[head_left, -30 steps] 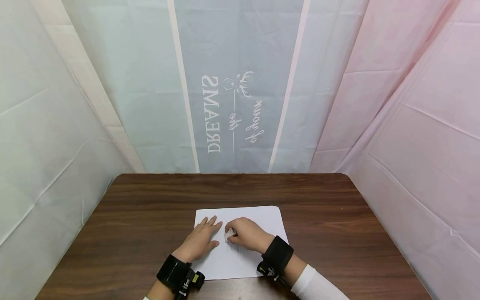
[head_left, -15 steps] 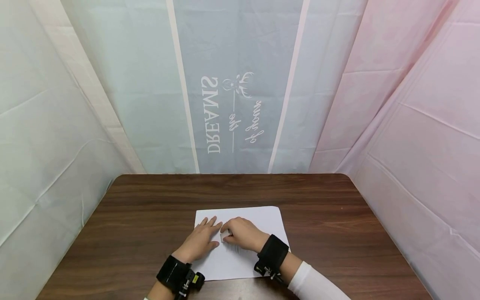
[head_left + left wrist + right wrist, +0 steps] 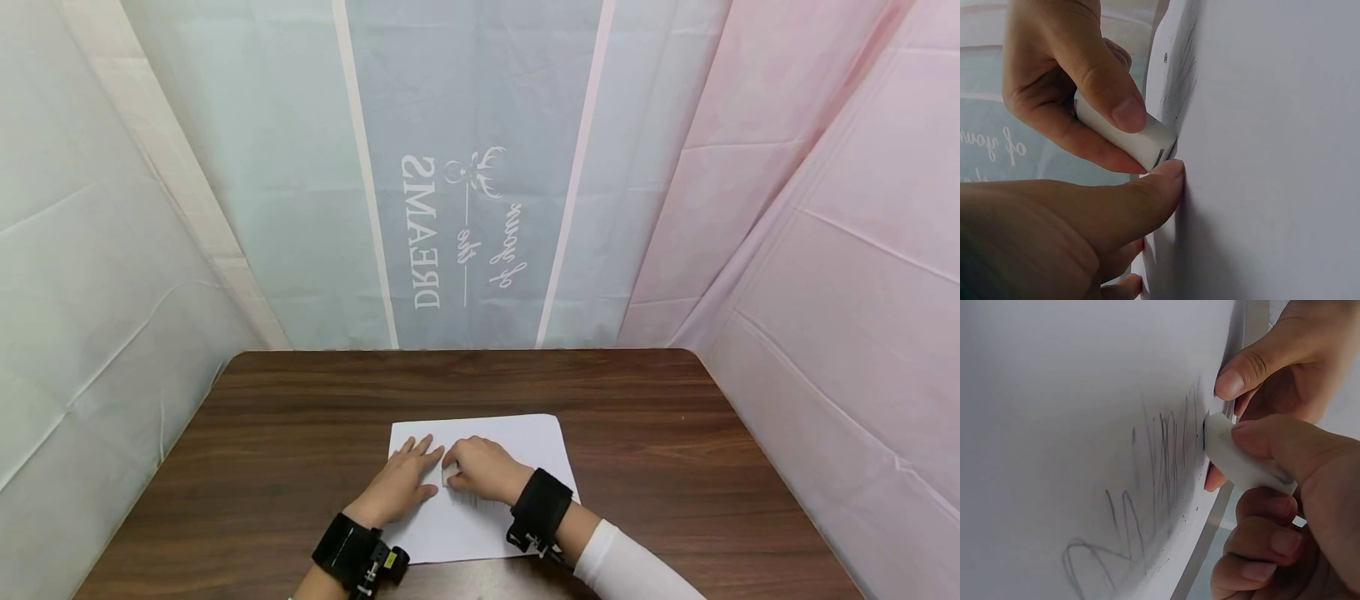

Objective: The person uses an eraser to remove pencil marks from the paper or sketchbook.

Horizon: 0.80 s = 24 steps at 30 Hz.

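A white eraser point(image 3: 1241, 456) with a smudged edge is pinched between the thumb and curled fingers of my right hand point(image 3: 487, 469). Its end meets the white paper point(image 3: 517, 533), close to my left thumb. My left hand point(image 3: 400, 483) lies spread on the paper's left part, fingers apart. Grey pencil scribbles point(image 3: 1163, 456) run in zigzag strokes over the sheet, some of them faint and smeared. Dark crumbs point(image 3: 1183, 515) are scattered beside the strokes in the right wrist view. The left wrist view shows the eraser point(image 3: 1125, 131) tilted against the sheet.
The sheet lies on a dark wooden table point(image 3: 300, 433). Fabric curtains point(image 3: 480, 83) hang behind the table and along both sides. Each wrist wears a black strap point(image 3: 542, 504) with a small camera.
My right hand has shifted a little left with the eraser, toward my left thumb. The left hand has stayed in place on the paper.
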{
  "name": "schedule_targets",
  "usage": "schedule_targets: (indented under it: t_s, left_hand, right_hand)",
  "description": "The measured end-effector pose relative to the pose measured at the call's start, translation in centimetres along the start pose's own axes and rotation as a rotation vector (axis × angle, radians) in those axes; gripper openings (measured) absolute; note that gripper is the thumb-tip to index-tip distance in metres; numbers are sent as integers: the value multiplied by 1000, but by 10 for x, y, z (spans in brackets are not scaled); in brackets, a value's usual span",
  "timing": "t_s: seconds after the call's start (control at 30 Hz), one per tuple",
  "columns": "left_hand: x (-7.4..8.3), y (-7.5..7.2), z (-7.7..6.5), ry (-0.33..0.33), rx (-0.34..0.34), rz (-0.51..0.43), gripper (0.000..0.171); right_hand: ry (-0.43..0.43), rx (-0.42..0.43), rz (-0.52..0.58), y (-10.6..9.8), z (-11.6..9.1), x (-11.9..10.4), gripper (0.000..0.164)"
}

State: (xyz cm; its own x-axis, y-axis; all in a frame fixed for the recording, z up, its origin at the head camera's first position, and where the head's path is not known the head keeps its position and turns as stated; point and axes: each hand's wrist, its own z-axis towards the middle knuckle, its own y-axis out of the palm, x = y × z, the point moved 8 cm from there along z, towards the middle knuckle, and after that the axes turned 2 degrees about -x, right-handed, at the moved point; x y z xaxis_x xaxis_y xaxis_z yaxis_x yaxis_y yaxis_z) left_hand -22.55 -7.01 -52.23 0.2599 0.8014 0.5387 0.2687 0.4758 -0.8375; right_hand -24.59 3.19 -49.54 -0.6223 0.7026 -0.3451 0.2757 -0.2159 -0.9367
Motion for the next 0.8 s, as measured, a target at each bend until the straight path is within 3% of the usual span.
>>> schedule_targets:
  t_s: [0.8]
  left_hand:
    - [-2,0,1,-3,-4,-20,56]
  right_hand:
    - [10,-37,-17,-1,1,0,22]
